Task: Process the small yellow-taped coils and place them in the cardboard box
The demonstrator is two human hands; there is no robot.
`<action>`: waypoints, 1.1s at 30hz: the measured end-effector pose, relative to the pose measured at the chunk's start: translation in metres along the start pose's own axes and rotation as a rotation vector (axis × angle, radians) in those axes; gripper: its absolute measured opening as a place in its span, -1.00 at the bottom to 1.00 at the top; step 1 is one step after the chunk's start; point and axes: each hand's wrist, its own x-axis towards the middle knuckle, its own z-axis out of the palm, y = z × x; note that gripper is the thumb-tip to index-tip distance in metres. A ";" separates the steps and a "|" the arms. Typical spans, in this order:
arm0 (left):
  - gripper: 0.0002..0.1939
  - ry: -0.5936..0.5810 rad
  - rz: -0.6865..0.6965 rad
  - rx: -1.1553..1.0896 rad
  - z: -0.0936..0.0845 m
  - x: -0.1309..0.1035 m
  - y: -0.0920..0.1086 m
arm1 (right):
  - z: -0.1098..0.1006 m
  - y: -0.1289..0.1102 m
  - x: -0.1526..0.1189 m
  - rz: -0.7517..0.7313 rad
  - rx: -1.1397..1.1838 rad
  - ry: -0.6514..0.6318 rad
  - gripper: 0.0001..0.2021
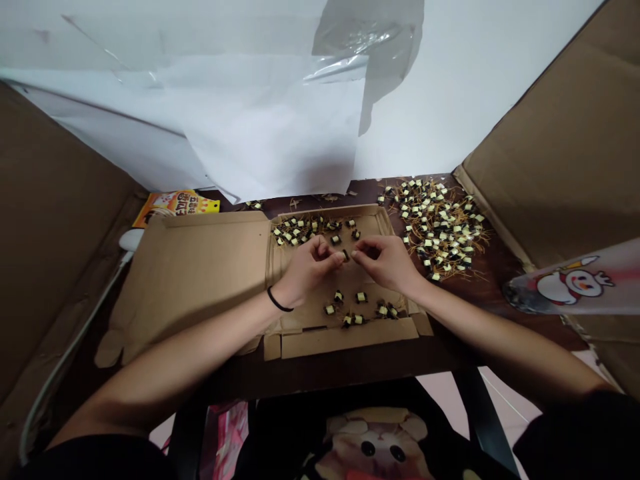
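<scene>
Over an opened flat cardboard box (pixel 300 320), my left hand (pixel 309 268) pinches a small black coil (pixel 345 255) between thumb and fingertips. My right hand (pixel 387 262) is closed in a pinch just to the right of that coil. Whether its fingertips grip a thin wire of the coil is too small to see. More coils with yellow tape and copper-coloured leads lie in the box: a cluster (pixel 295 230) along the back and several loose ones (pixel 361 297) near the front edge.
A large heap of similar coils (pixel 443 227) covers the table at the right. A clear cup with a snowman print (pixel 575 287) stands beside it. Behind the box's lid (pixel 200 267) lies a yellow-orange packet (pixel 175 203). A white cable (pixel 75 347) runs down the left. Cardboard walls (pixel 560 147) flank the table.
</scene>
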 end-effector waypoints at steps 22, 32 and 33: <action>-0.60 -0.004 -0.135 -0.205 0.003 -0.006 -0.004 | -0.007 0.006 0.000 -0.045 0.059 -0.144 -0.81; -0.65 -0.072 -0.168 -0.286 -0.001 -0.004 -0.005 | -0.012 0.002 0.004 -0.081 0.226 -0.231 -0.81; -0.64 -0.090 -0.185 -0.321 -0.002 -0.004 -0.005 | -0.012 0.002 0.003 -0.084 0.237 -0.226 -0.82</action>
